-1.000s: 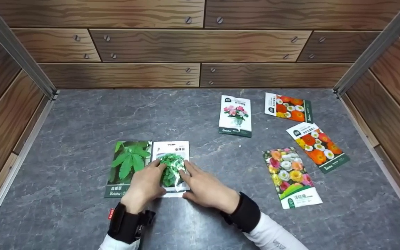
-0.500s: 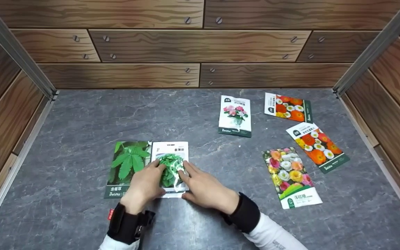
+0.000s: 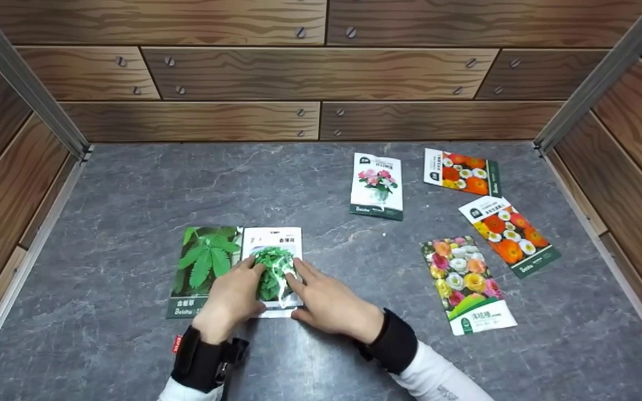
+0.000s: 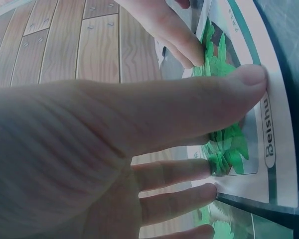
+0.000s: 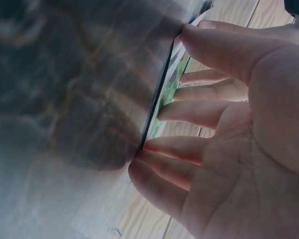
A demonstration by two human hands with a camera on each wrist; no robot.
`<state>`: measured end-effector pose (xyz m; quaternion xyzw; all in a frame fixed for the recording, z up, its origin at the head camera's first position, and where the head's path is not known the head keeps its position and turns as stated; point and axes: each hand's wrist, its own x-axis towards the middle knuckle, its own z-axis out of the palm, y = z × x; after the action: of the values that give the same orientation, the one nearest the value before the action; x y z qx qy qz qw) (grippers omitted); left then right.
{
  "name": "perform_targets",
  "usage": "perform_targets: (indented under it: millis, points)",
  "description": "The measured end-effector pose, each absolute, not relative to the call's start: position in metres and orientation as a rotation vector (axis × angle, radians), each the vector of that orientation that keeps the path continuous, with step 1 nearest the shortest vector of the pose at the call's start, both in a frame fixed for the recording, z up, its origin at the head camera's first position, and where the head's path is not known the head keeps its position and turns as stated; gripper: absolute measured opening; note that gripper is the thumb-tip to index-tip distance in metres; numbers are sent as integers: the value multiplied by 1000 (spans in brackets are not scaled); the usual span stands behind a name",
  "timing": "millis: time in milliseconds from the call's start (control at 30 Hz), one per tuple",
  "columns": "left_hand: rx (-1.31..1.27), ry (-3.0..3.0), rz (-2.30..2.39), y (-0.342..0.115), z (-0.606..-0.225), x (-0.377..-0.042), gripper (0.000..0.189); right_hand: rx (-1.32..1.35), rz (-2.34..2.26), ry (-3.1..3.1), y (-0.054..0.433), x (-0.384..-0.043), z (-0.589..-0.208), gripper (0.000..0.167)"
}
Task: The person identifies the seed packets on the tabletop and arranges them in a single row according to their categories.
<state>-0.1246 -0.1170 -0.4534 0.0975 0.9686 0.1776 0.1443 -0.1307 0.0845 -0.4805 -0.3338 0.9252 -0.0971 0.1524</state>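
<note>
In the head view a white seed packet with a green leafy plant picture (image 3: 273, 237) lies flat on the grey marbled table, touching or nearly touching a dark green seed packet with a large leaf (image 3: 205, 262). My left hand (image 3: 229, 301) rests its fingertips on the white packet's left side, fingers extended. On the opposite side, my right hand (image 3: 336, 302) touches the packet's right edge with spread fingers. The left wrist view shows the left thumb (image 4: 249, 77) on the packet's lower border. Part of the leaf packet's lower right is hidden by my left hand.
Toward the right lie a packet with pink flowers in a vase (image 3: 377, 186), two orange-and-white flower packets (image 3: 462, 171) and a mixed-colour flower packet (image 3: 468, 287). Wood-patterned walls (image 3: 321, 72) enclose the table (image 3: 148, 184) at the back and sides.
Both hands stay in nearly the same place on the white seed packet. The other packets have not visibly moved.
</note>
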Motion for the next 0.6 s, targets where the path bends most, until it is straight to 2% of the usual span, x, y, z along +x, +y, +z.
perform_targets:
  millis: [267,600]
  points:
    - [264,2812,590,-116,-455,-125,69,-945,-392,2637,91,-136,-475,76]
    - [351,2897,714,-107,-460,-129,57,-766,-530,2688,114,-154,-466,73]
